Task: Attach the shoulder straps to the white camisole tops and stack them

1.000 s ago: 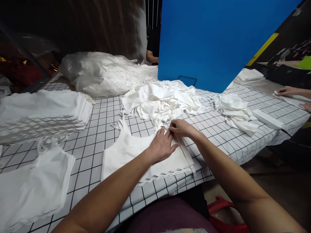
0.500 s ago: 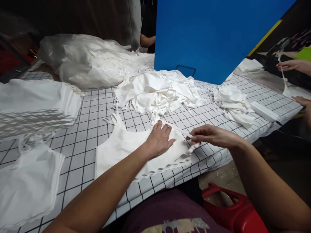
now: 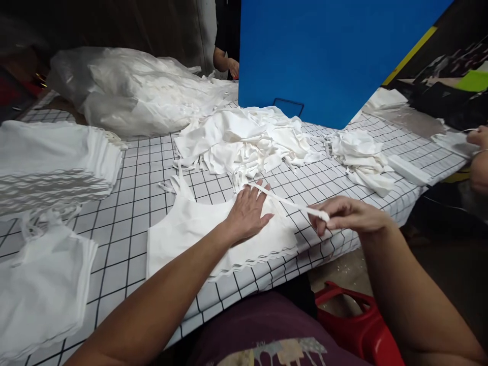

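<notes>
Evidently mid-way through smoothing and straightening one strap of a white top [image 3: 190, 231]. Lies flat on the checked table [image 3: 152, 168] near its front edge, scalloped hem towards the wearer of the camera, neckline and straps away. Pinned there by the left hand [image 3: 247, 213], palm down, fingers spread open and flat on the cloth just below the neckline on the right-hand shoulder. Drawn out from under those fingertips: the strap [image 3: 290, 203], a narrow white band, taut and lifted slightly clear of the table. Runs from upper left down to lower right, long axis slanting out past the garment's side towards the table edge. Pinched at its free end by the right hand [image 3: 348, 214], thumb and forefinger closed on the band, other fingers loosely curled.

Probably calls next for keeping the pinch firm and the left palm down, so the body of the top stays unrucked while the strap is laid where wanted; too hard a pull likely to drag the shoulder out of line.

Beyond: a loose heap of white pieces [image 3: 244, 140], a smaller heap [image 3: 358, 155] to its right, a neat stack [image 3: 57, 162] at far left, a plastic bag [image 3: 125, 91] of more cloth, a blue board [image 3: 324, 51] standing behind. At the right edge, a co-worker's hand [image 3: 478, 137] on other cloth, well apart.
</notes>
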Demonstrator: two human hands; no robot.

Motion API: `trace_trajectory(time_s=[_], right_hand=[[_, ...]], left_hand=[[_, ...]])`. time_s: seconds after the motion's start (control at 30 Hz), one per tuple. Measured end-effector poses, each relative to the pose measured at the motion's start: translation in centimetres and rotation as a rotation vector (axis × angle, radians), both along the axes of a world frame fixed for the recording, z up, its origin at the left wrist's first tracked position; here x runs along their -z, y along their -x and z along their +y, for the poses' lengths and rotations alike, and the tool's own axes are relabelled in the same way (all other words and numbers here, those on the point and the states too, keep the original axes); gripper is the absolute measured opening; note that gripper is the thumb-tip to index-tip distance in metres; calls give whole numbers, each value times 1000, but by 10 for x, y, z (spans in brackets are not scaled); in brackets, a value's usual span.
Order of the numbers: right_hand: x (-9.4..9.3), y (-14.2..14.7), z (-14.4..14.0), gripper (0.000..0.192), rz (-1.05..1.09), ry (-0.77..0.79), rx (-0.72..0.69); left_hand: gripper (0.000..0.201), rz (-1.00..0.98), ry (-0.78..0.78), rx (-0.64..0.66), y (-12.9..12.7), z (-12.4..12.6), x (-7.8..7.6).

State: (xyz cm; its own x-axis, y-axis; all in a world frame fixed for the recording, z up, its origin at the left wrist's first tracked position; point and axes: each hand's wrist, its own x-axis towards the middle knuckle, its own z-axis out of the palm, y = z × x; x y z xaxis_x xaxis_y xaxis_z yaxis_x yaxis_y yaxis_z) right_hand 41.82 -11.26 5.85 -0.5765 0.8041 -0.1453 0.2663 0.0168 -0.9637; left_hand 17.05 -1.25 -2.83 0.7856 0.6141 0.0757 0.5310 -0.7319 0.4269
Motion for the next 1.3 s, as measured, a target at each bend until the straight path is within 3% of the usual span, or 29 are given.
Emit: trace_trajectory(time_s=[0.1, 0.2, 0.33, 0.5, 0.57, 0.7, 0.8, 0.87, 0.97, 1.3], right_hand=[[6, 20, 40, 28, 117, -179, 270], [18, 53, 81, 33, 126, -154, 431], [47, 83, 111, 36, 168, -74, 415], [72, 79, 114, 37, 179, 34, 295], [73, 74, 116, 35, 163, 49, 239], [67, 72, 119, 33, 125, 29, 120], [66, 72, 119, 31, 128, 6, 86], [67, 71, 118, 27, 128, -5, 75], [70, 69, 118, 22, 113, -15, 64], [68, 67, 114, 15, -3, -154, -31]], left_hand=[[86, -168, 93, -15, 4, 4, -6], [69, -465, 318, -50, 9, 12, -10], [41, -867, 697, -217, 13, 29, -8], [42, -1066, 895, -555, 18, 46, -14], [33, -990, 878, -609, 21, 51, -20], [25, -525, 730, -606, 33, 53, -33], [20, -209, 470, -486, 43, 43, -46], [18, -81, 407, -366, 46, 33, -53], [18, -33, 391, -291, 44, 19, -55], [13, -118, 549, -363, 39, 15, -38]])
